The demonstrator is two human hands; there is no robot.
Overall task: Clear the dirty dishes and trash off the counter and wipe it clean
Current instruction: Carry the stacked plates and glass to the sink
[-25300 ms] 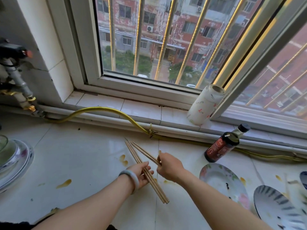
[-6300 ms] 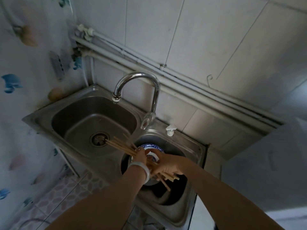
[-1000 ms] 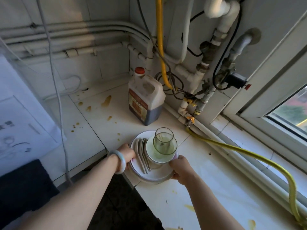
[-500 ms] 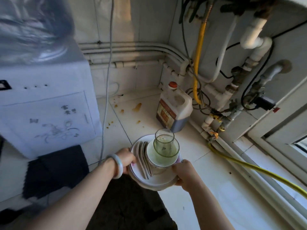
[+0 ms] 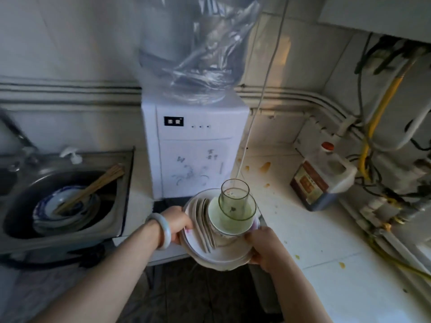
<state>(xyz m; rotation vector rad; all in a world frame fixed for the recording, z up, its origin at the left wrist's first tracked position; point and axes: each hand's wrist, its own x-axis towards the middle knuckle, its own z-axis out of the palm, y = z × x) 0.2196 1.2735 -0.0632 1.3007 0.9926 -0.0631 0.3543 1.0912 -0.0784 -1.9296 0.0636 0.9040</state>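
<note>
Step in hand: you are carrying a plate stack (image 5: 224, 255) off the counter (image 5: 326, 241) toward the sink (image 5: 121, 183), by my reading.
Where the load is: in the air just off the counter's front left corner, in front of the water dispenser (image 5: 193, 148), with the sink well to its left.
What rides on it: spoons (image 5: 205, 224) lie on the left half; a bowl (image 5: 227, 226) sits on the right, and a glass (image 5: 235, 201) leans tilted inside it.
Left hand (image 5: 178, 221): it grips the left rim, thumb on top; the fingers underneath are hidden.
Right hand (image 5: 263, 247): it grips the near right rim, thumb by the bowl's foot; the fingers below are out of sight.
Main risk: the glass is loose and already leaning, so any tilt or quick turn could roll it out of the bowl.
Second risk: the spoons could slide off the plate if you dip the left side.
Landing risk: the sink already holds patterned dishes (image 5: 46, 206) and chopsticks (image 5: 93, 187); setting your stack on the sticks would leave it rocking.
Left to do: orange stains (image 5: 265, 166) mark the counter's back left corner, near the jug (image 5: 319, 180).
Writing: the dispenser's black badge has two pale characters, too blurred to read; the jug's brown label is unreadable too.
</note>
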